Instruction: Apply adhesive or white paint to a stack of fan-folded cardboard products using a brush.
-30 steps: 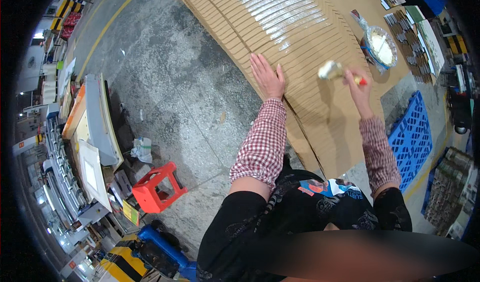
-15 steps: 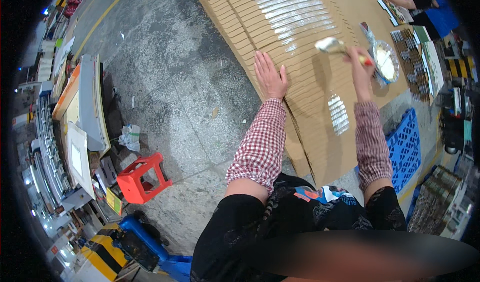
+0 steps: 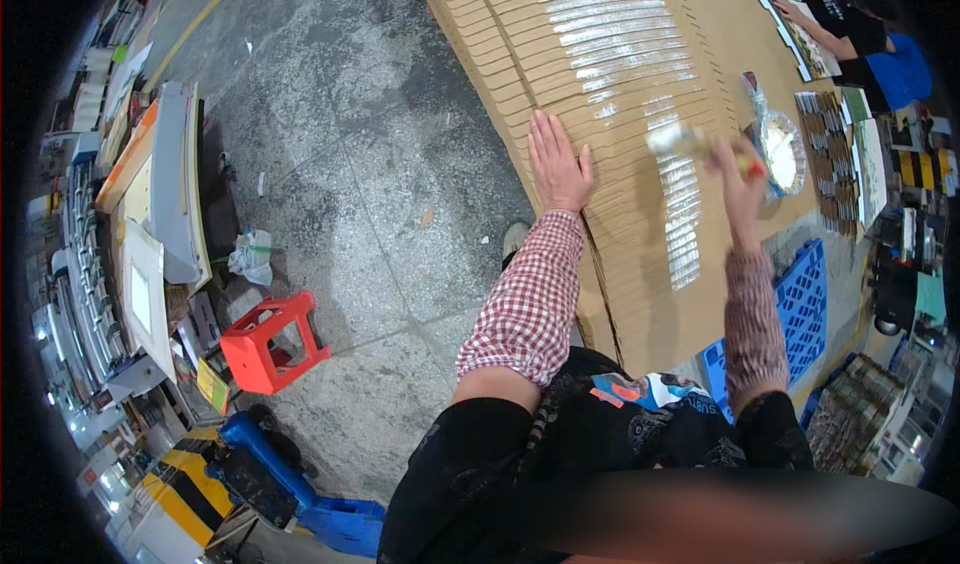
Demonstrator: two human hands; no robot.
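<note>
My left hand point(image 3: 561, 167) lies flat with fingers stretched out on the left edge of a stack of overlapping brown cardboard sheets point(image 3: 640, 319). My right hand point(image 3: 738, 176) is closed round the handle of a paintbrush point(image 3: 690, 142). White paste coats the brush's bristles, which are at the upper part of a white strip point(image 3: 681, 214) across the sheet edges. A broader white coated patch point(image 3: 615, 24) covers the sheets farther off. Right of my right hand, a plastic-lined bowl point(image 3: 797, 169) holds white paste.
Stacked small cardboard pieces point(image 3: 825, 154) lie beyond the bowl. At the far right, another person point(image 3: 850, 39) handles a printed board point(image 3: 795, 26). A blue pallet point(image 3: 803, 309) sits on the floor at right, and a red stool point(image 3: 270, 344) stands at left.
The white strip has grown longer toward the far side. My right hand and the brush have moved slightly right and nearer. The view has shifted; my left hand remains flat on the cardboard.
</note>
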